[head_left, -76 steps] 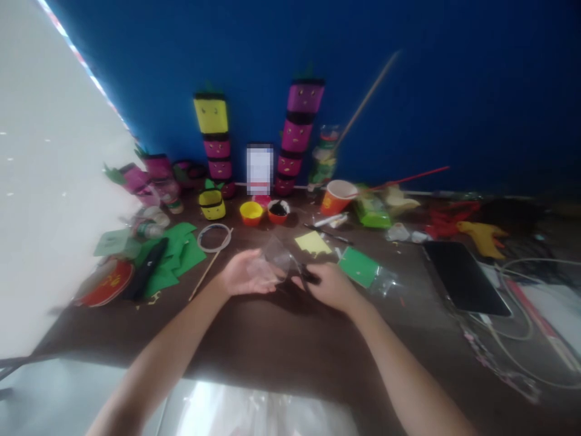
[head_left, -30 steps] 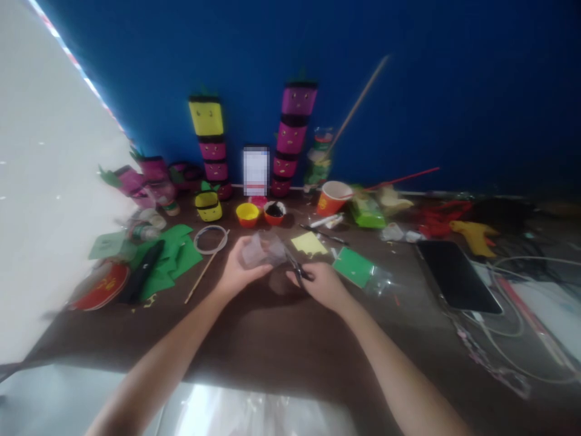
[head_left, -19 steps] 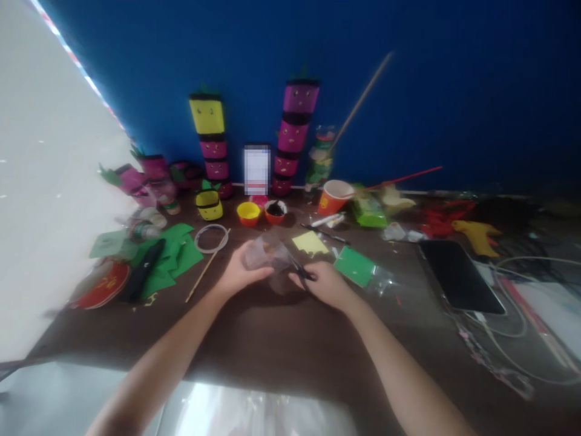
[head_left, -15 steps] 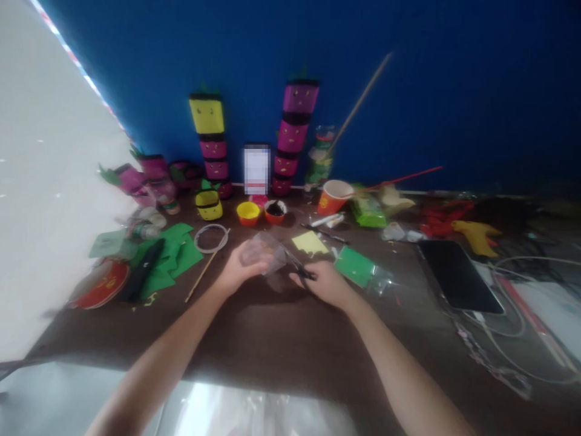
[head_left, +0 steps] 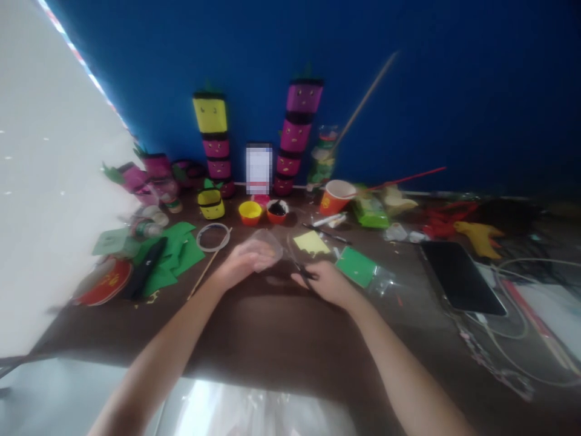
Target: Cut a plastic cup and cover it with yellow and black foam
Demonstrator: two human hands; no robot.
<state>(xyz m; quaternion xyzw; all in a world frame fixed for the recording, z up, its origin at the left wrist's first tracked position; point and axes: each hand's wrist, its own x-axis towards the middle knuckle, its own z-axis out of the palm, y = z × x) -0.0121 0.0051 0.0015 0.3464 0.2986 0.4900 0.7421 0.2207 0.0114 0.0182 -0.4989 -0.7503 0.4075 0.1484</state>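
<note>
My left hand (head_left: 240, 263) is closed on a clear plastic piece (head_left: 267, 247) above the middle of the dark table (head_left: 272, 339). To its right, my right hand (head_left: 324, 280) grips dark scissors (head_left: 303, 269), whose blades point up and left towards the plastic. Motion blur hides whether the blades touch it. Just beyond my right hand lies a yellow paper (head_left: 311, 243) with a jagged edge. A green packet (head_left: 356, 266) is at that hand's right. A thin wooden stick (head_left: 206, 269) rests left of my left hand, near a ring of tape (head_left: 213, 237).
Small yellow (head_left: 250, 212) and dark-filled (head_left: 277, 211) cups stand behind my hands. Stacked purple boxes with faces (head_left: 297, 134) lean at the blue wall. A paper cup (head_left: 336, 197) is behind right, a phone (head_left: 462, 277) and cables right, green sheets (head_left: 181, 254) left.
My left hand's fingers have shifted over the clear plastic, which now sits differently in them. The scissors stay in my right hand. The whole view has moved slightly.
</note>
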